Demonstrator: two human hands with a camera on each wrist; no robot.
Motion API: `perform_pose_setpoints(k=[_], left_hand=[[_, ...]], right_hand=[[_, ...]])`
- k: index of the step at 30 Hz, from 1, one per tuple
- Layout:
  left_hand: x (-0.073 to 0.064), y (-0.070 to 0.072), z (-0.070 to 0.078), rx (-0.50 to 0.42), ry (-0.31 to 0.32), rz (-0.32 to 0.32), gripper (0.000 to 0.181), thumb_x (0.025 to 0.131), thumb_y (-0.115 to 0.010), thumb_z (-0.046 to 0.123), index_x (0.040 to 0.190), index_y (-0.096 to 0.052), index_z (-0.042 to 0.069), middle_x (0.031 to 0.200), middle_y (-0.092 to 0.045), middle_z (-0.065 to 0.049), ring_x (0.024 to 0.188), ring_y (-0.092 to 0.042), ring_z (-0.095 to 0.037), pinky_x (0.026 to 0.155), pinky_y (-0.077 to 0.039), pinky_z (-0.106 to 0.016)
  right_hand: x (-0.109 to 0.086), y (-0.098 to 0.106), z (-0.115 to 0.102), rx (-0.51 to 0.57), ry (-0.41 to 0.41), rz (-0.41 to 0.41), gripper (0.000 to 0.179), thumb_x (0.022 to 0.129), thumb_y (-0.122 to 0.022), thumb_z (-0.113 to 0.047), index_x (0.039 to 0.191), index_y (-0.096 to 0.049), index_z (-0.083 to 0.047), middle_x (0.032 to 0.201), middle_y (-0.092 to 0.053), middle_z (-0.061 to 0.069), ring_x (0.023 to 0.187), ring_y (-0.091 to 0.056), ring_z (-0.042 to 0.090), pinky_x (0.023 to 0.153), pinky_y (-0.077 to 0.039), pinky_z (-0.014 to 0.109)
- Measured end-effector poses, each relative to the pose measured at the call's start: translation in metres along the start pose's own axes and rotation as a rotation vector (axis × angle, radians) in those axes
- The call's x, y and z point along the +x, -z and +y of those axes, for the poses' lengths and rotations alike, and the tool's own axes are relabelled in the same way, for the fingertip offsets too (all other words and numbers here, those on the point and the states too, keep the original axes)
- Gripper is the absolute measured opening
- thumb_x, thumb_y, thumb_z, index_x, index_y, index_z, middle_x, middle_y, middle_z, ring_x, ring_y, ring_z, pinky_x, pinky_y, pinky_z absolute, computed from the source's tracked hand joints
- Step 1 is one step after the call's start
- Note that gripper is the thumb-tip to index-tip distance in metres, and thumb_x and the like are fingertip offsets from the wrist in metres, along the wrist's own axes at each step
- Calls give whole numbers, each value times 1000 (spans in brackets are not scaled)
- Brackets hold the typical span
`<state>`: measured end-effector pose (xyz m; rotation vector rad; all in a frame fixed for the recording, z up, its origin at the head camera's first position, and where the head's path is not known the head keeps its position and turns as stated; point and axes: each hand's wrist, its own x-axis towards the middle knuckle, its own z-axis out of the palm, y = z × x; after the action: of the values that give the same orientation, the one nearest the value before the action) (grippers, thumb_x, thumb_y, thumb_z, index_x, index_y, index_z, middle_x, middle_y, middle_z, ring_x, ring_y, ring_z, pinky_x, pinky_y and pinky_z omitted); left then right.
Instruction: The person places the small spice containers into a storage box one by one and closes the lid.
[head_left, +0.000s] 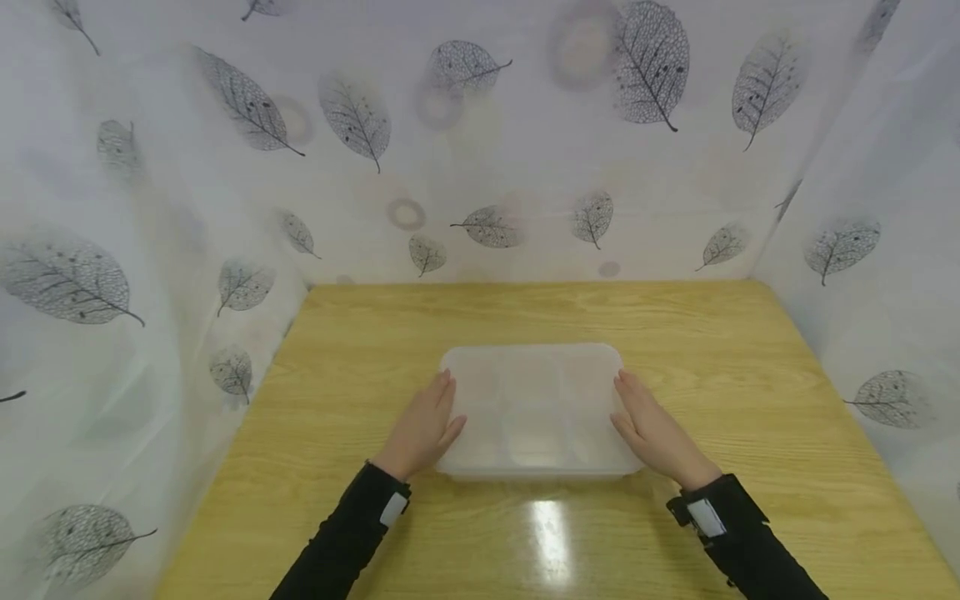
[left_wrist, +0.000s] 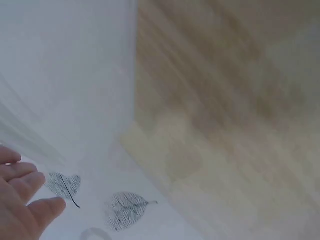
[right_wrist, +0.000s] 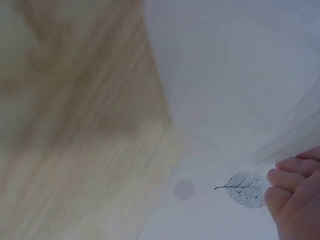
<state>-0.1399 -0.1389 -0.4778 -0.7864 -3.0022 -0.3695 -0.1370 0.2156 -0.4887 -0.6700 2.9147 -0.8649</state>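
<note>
A flat white rectangular box (head_left: pixel 517 421) with a translucent lid lies on the wooden table, and several compartment outlines show through the lid. At its left side is my left hand (head_left: pixel 422 425), fingers straight and thumb apart, the thumb tip overlapping the lid. My right hand (head_left: pixel 660 429) mirrors it at the right side, fingertips right at the rim. The left wrist view catches part of the left hand (left_wrist: pixel 22 200) at the lower left corner. Fingers of the right hand (right_wrist: pixel 295 195) appear at the lower right of the right wrist view.
The wooden table (head_left: pixel 360 350) extends around the box on all sides. White leaf-print curtains hang behind it (head_left: pixel 517 167) and along the left (head_left: pixel 172 333) and right. Dark sleeves (head_left: pixel 337 533) and wrist straps cover both forearms.
</note>
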Motion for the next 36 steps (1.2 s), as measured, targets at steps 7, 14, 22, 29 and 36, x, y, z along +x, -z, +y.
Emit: perform_pose_setpoints(k=[7,14,22,29,36], left_hand=[[-20,-10,16,-24,2,-12,59,93,-37,31,133,-26,-10,142,-18,-22,131,-14,-29,100,-22,-49],[-24,-21,16,6,-16,42,58,93,-35,28,133,-25,-11,142,-17,-22,131,-13,-29,99,-24,-48],[-27,-27,14,5,-45,127,55,91,-36,24,132,-27,-13,140,-21,-24,130,-14,-30,98,-26,-48],[-23,-30,12,8,-82,195,55,90,-34,24,130,-30,-14,138,-26,-25,129,-19,-32,97,-28,-48],[-23,-24,12,-37,-100,97,56,92,-38,25,131,-28,-12,139,-24,-23,129,-18,-30,101,-23,-43]], right_hand=[[-20,-15,-17,-77,57,68,62,91,-48,-25,131,-24,15,139,-19,28,128,-15,38,104,-11,43],[-21,-28,-19,-188,88,127,60,91,-46,-24,129,-25,17,138,-21,29,128,-14,38,104,-10,43],[-21,-33,-18,-251,103,151,60,91,-42,-27,129,-27,16,137,-23,29,128,-15,37,103,-13,46],[-20,-33,-16,-247,110,161,59,91,-41,-27,129,-27,16,137,-23,29,128,-15,36,104,-11,45],[-22,-26,-15,-97,87,116,60,90,-48,-22,131,-24,14,137,-23,28,127,-17,38,104,-12,41]])
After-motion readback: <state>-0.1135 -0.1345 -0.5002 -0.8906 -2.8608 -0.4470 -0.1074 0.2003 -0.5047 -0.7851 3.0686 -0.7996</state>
